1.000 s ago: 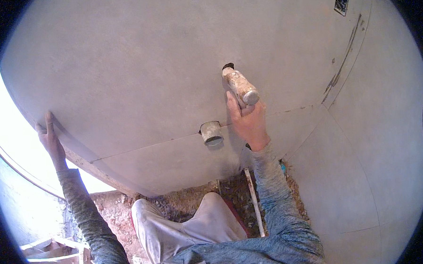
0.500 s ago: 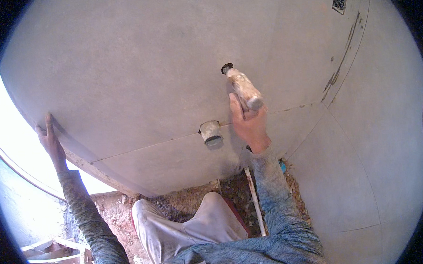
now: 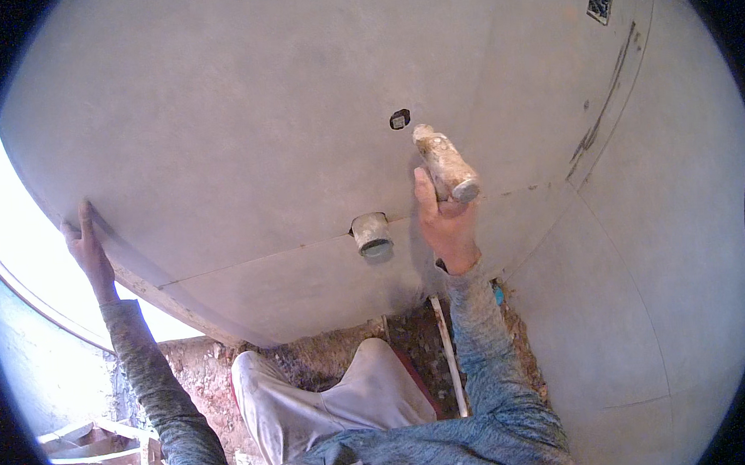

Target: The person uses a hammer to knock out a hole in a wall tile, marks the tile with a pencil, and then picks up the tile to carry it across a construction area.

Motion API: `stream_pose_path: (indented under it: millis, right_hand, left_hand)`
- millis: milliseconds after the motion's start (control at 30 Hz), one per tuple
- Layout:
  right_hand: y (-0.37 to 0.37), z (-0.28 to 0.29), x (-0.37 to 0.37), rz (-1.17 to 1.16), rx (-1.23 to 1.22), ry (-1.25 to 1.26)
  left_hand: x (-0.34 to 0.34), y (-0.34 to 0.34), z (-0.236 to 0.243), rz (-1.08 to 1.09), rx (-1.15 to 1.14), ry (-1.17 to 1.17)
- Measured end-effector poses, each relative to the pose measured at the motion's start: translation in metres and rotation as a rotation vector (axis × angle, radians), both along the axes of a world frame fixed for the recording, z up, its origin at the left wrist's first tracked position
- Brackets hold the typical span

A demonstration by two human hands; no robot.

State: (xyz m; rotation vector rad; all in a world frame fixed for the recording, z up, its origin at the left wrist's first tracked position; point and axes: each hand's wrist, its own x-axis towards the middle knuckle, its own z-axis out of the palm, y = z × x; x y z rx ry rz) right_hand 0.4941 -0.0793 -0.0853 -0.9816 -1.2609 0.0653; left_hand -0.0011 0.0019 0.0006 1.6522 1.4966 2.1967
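A large grey wall tile (image 3: 243,130) takes up most of the view. My left hand (image 3: 90,249) lies against its left edge, fingers stretched out, holding nothing. In my right hand (image 3: 451,233) is a dirty, light-brown mallet (image 3: 446,164) with a stubby cylindrical head; its handle is mostly hidden by my fingers. The head's upper end points toward a small dark cutout (image 3: 399,119) in the tile, apart from it, with a fitting inside. A short grey pipe stub (image 3: 372,235) sticks out at the seam left of my right hand.
Bright window opening (image 3: 35,218) at the left. A square socket box (image 3: 599,1) sits at upper right. More tiles (image 3: 592,306) cover the right wall. Below are rough earth, a thin white pipe (image 3: 448,354) and a wooden frame (image 3: 107,448) at lower left.
My right hand and the mallet have shifted slightly right and down, uncovering the small cutout. My left hand keeps its place on the tile edge.
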Motion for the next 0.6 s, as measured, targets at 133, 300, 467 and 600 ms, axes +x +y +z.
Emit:
stream_pose_path:
  millis: [133, 300, 467, 600]
  right_hand:
    - [0.009, -0.005, -0.002, -0.010, -0.002, -0.047]
    - [0.013, 0.004, -0.003, -0.068, -0.020, -0.102]
    - [0.010, -0.003, -0.002, -0.043, 0.022, -0.075]
    - [0.006, 0.010, -0.003, -0.070, -0.178, -0.092]
  left_hand:
    - [0.003, 0.001, 0.001, -0.012, 0.000, -0.031]
    - [-0.002, 0.006, -0.003, 0.133, 0.017, -0.010]
    - [0.001, 0.002, -0.003, 0.083, 0.000, -0.011]
    - [0.004, -0.003, 0.003, -0.020, -0.016, -0.051]
